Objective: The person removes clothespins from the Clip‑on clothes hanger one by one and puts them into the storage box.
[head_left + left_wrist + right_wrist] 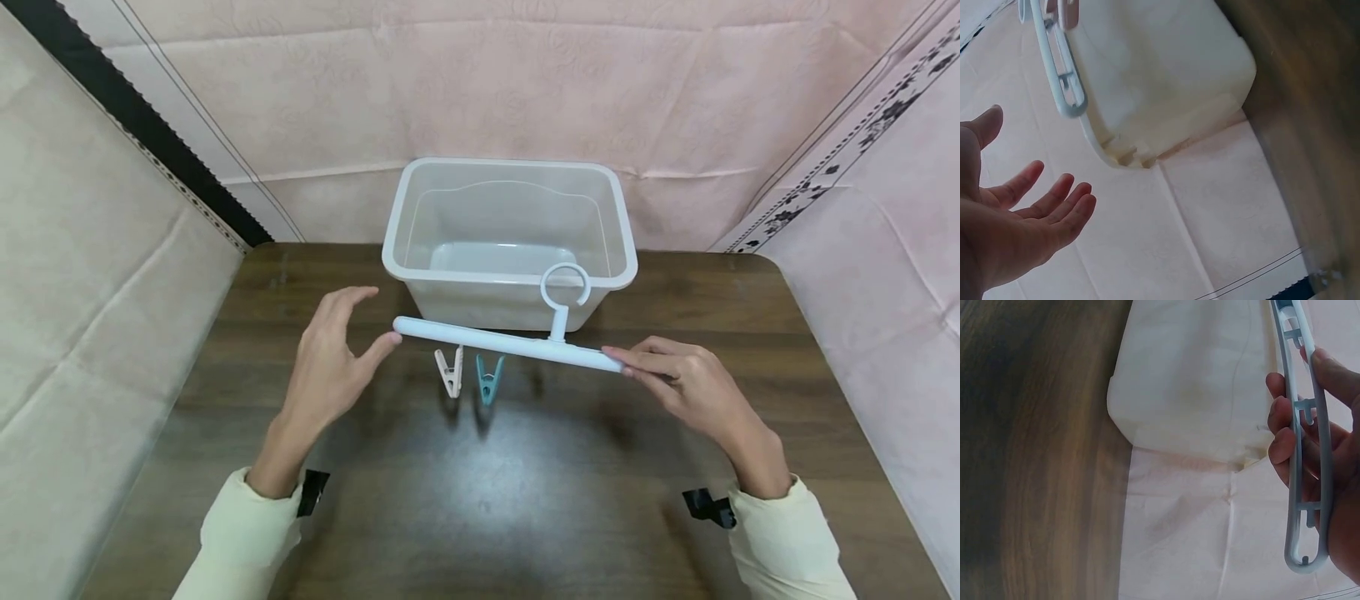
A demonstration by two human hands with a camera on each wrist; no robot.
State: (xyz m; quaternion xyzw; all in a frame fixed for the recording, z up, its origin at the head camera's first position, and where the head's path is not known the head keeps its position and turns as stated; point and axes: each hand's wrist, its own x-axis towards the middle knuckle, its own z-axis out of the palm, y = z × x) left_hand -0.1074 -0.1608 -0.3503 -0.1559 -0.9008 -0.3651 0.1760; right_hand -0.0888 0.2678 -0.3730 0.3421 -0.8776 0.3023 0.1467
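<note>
A light blue plastic hanger (510, 343) is held up in front of a bin, its round hook pointing upward. My right hand (678, 379) pinches the hanger's right end, with thumb and fingers on opposite sides of the slotted bar in the right wrist view. My left hand (326, 358) is spread beside the left end. Its thumb looks close to that end, though the left wrist view shows a gap. Just below the bar are a whitish clothespin (451, 372) and a teal clothespin (488, 380); how they attach is unclear.
The translucent white bin (510, 300) stands at the back of the dark wooden table (450, 517). Pale cloth (510, 92) hangs behind it, and more cloth flanks the table at left and right. A black strap piece shows at each cuff.
</note>
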